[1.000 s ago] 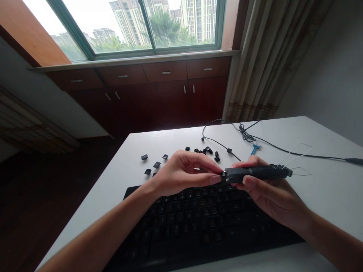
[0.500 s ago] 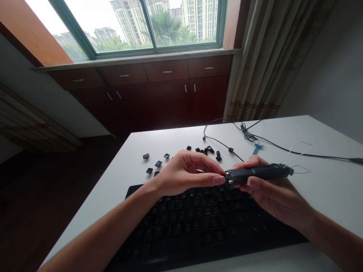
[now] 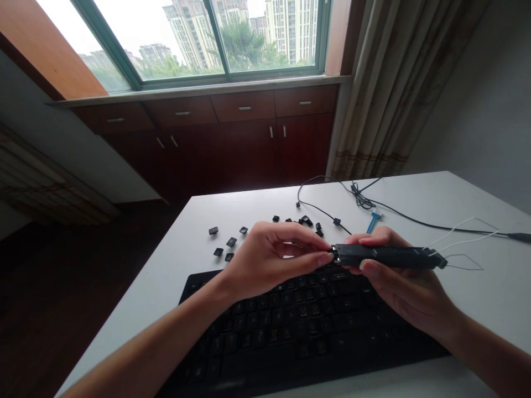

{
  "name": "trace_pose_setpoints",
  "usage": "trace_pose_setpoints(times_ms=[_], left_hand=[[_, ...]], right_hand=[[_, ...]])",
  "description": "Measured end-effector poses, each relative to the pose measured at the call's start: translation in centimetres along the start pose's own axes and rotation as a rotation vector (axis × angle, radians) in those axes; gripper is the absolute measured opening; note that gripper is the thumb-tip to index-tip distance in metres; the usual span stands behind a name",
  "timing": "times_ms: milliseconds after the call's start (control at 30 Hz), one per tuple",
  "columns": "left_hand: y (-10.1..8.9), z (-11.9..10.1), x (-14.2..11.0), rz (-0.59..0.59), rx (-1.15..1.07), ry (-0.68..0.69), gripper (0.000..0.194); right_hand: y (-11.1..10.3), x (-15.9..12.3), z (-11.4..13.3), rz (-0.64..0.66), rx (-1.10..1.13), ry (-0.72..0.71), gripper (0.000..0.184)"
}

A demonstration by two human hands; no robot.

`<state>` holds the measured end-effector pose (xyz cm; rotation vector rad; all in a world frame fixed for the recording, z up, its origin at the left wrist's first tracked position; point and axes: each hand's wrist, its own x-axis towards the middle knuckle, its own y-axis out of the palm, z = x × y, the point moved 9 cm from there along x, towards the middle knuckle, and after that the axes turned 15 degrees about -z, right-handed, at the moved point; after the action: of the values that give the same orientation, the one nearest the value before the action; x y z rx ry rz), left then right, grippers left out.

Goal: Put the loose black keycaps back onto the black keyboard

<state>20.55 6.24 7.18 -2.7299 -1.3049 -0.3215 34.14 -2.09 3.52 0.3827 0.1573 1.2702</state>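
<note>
Daylight came through the window (image 3: 199, 38), blown out at the sky; the tabletop (image 3: 415, 199) was bright, the floor dim, edges bowed by wide-angle distortion.

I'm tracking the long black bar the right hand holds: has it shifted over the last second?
Yes. The long black bar now reaches further right over the keyboard, lying flatter; its left end stays by the left hand fingertips.

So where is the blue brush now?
The blue brush lies on the table, beyond the right hand, beside the black cable.
</note>
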Motion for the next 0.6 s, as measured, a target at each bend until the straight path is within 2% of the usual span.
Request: trace_pose_setpoints(times_ms=[233, 400, 600], left_hand=[[0.06, -0.11, -0.09, 0.022, 0.048, 0.047, 0.017], [0.07, 0.39, -0.05, 0.014, 0.017, -0.016, 0.017], [0.15, -0.11, -0.09, 0.005, 0.037, 0.056, 0.019]], right_hand=[[-0.27, -0.03, 0.0, 0.003, -0.11, -0.04, 0.016], [-0.54, 0.21, -0.22, -0.016, -0.064, -0.02, 0.018], [-0.72, 0.32, -0.48, -0.016, -0.035, -0.004, 0.019]])
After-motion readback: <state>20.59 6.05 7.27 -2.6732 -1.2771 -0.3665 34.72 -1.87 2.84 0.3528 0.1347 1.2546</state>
